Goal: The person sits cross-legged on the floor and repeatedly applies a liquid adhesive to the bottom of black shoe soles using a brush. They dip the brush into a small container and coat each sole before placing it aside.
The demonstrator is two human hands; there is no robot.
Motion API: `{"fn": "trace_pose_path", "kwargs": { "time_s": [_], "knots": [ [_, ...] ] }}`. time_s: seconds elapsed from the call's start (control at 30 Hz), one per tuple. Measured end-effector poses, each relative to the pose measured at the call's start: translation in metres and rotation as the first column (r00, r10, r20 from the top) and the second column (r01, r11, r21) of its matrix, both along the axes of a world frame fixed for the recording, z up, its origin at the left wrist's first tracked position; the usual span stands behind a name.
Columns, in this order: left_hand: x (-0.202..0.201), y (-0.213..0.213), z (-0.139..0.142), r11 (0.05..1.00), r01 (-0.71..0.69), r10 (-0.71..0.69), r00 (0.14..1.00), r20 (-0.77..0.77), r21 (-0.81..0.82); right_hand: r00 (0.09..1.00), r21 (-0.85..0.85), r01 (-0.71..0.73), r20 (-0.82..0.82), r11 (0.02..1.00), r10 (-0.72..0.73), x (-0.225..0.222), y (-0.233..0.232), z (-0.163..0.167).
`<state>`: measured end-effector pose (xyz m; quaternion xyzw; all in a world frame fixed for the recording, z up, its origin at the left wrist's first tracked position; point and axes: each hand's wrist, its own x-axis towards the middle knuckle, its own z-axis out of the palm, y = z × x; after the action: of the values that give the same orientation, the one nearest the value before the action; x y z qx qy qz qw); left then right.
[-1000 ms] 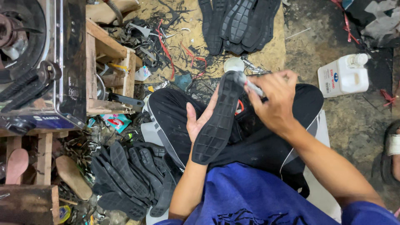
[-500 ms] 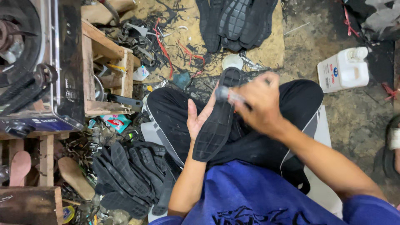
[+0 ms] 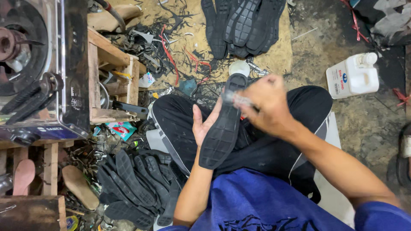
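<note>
A: Dead centre, the black shoe sole (image 3: 222,128) stands tread-up over the lap, cradled from beneath by the left hand (image 3: 204,124), fingers spread open against its edge.

B: And the right hand (image 3: 267,105)?

A: At two o'clock of the sole, curled tight around a small brush (image 3: 236,99), blurred, its tip touching the sole's upper end.

B: Around them?

A: A small white cup (image 3: 239,67) at twelve o'clock, more black soles (image 3: 246,25) stacked beyond it. White plastic jug (image 3: 353,76) at two o'clock. Another pile of soles (image 3: 137,188) at eight o'clock.
</note>
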<state>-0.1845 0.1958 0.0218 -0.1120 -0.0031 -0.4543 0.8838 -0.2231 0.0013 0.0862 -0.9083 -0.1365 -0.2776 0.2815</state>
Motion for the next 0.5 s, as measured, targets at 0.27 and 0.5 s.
{"fn": "trace_pose_path", "kwargs": {
  "time_s": [0.27,0.5],
  "knots": [
    [0.022,-0.009,-0.04,0.973,-0.001,-0.014,0.998,0.064,0.232,0.969,0.142,-0.019,-0.243,0.99,0.053,-0.027,0.027,-0.014],
    [0.021,0.0,-0.04,0.913,-0.009,0.054,0.994,-0.099,0.407,0.798,0.486,0.595,-0.45,0.64,-0.4,-0.079,-0.028,-0.048]
  ]
}}
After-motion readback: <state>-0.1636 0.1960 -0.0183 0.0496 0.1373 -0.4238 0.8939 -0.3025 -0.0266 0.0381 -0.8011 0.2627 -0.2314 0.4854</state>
